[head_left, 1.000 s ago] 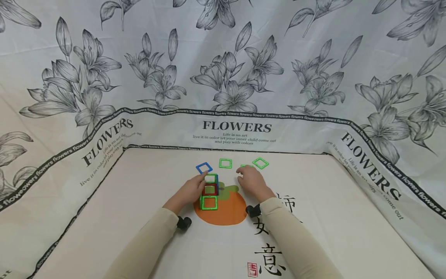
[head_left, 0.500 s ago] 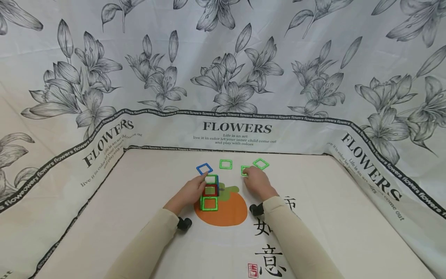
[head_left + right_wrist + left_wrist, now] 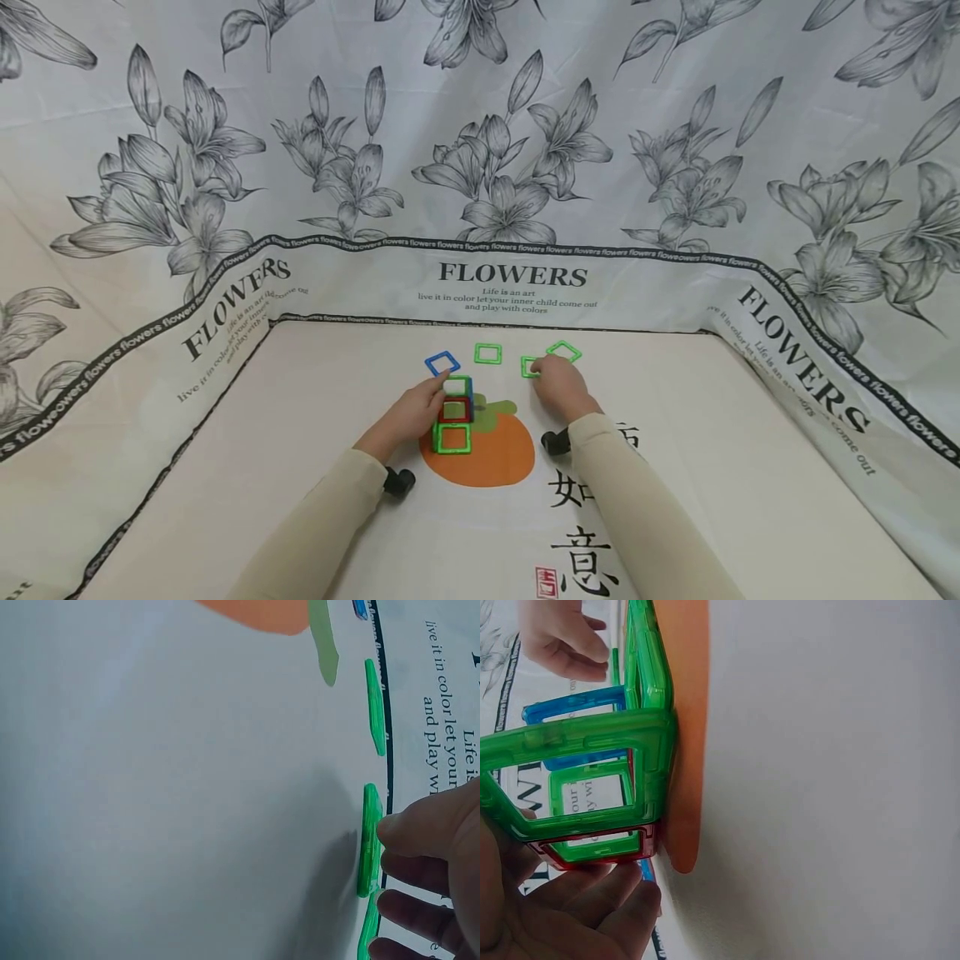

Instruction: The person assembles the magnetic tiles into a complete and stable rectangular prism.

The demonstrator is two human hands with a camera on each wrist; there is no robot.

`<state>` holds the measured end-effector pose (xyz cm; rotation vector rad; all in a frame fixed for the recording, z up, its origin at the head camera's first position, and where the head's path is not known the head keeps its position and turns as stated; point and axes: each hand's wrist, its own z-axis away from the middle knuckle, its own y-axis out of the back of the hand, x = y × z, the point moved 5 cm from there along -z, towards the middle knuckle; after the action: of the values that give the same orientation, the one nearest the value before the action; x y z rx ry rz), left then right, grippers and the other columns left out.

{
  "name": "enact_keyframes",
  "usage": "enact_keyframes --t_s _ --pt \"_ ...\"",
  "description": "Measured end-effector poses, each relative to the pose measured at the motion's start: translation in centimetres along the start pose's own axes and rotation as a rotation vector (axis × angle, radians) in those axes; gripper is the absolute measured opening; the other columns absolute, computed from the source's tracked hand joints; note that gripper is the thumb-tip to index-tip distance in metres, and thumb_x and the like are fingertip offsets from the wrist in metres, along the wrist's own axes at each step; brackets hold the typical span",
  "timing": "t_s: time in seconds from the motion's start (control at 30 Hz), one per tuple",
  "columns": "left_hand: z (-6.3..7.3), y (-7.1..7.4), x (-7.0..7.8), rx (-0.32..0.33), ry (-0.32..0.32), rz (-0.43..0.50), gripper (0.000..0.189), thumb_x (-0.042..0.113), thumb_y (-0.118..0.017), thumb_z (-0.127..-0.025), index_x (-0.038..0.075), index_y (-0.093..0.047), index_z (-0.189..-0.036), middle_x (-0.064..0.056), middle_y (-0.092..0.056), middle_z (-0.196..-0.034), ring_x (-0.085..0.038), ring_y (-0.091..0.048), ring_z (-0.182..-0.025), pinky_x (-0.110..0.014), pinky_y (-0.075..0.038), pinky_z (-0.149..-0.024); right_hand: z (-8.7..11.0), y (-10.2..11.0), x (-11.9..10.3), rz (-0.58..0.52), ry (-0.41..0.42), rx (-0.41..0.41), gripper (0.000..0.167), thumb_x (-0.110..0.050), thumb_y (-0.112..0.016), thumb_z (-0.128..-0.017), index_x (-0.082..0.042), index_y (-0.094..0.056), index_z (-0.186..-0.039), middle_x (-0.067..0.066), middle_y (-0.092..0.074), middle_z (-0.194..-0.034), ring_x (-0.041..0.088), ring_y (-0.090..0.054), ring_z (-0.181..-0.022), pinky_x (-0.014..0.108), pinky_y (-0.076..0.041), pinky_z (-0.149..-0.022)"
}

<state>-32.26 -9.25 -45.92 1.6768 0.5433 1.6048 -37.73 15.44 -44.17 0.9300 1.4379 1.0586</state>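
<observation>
A small structure of see-through magnetic tiles (image 3: 453, 437), in green, red and blue, stands on the printed orange fruit. My left hand (image 3: 411, 410) holds its left side, and in the left wrist view the fingers (image 3: 622, 900) curl against the red tile (image 3: 649, 841). Farther right, my right hand (image 3: 564, 390) pinches the near right edge of a flat green magnetic tile (image 3: 527, 367) with thumb and fingertips. In the right wrist view the thumb (image 3: 397, 829) overlaps that tile's edge. A second green tile (image 3: 572, 348) lies just behind the right hand, partly covered by it.
A blue tile (image 3: 442, 363) and another green tile (image 3: 488, 354) lie flat beyond the structure. A flower-print cloth (image 3: 510, 292) rises behind the table's (image 3: 300, 417) far edge and along its sides. Black written characters (image 3: 583, 567) are printed at the right front.
My right hand has come down onto the flat green tile, and its fingertips have then shifted slightly right along it. The left hand stays at the structure.
</observation>
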Motion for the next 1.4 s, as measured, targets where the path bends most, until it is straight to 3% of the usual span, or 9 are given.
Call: enact_keyframes --t_s 0.37,1.0,1.4 --pt "-0.04 -0.14 0.2 0.013 -0.019 0.009 0.05 0.031 -0.034 -0.105 0.021 -0.028 -0.154 -0.006 -0.035 -0.157 -0.026 -0.031 -0.146 -0.046 -0.03 -0.118 -0.51 -0.25 0.62 0.022 -0.04 -0.03 0.031 -0.009 -0.049 -0.097 -0.007 -0.067 -0.121 0.011 -0.065 -0.126 0.031 -0.057 -0.122 0.047 -0.047 -0.102" --pt "0.05 -0.08 0.09 0.005 -0.02 0.0 0.05 0.03 -0.035 -0.105 0.021 -0.028 -0.154 -0.006 -0.035 -0.157 -0.026 -0.031 -0.146 -0.046 -0.03 -0.118 -0.15 -0.34 0.55 0.018 -0.033 -0.094 0.03 -0.004 -0.051 -0.094 -0.007 -0.069 -0.117 0.011 -0.065 -0.125 0.029 -0.058 -0.119 0.047 -0.046 -0.103" --pt "-0.09 -0.08 -0.14 0.01 -0.002 0.013 0.05 0.033 -0.035 -0.105 0.023 -0.028 -0.154 -0.004 -0.035 -0.157 -0.026 -0.031 -0.146 -0.046 -0.03 -0.118 0.07 0.29 0.07 0.075 0.055 0.019 0.026 -0.014 -0.054 -0.093 -0.01 -0.071 -0.112 0.008 -0.071 -0.113 0.029 -0.064 -0.107 0.045 -0.051 -0.094"
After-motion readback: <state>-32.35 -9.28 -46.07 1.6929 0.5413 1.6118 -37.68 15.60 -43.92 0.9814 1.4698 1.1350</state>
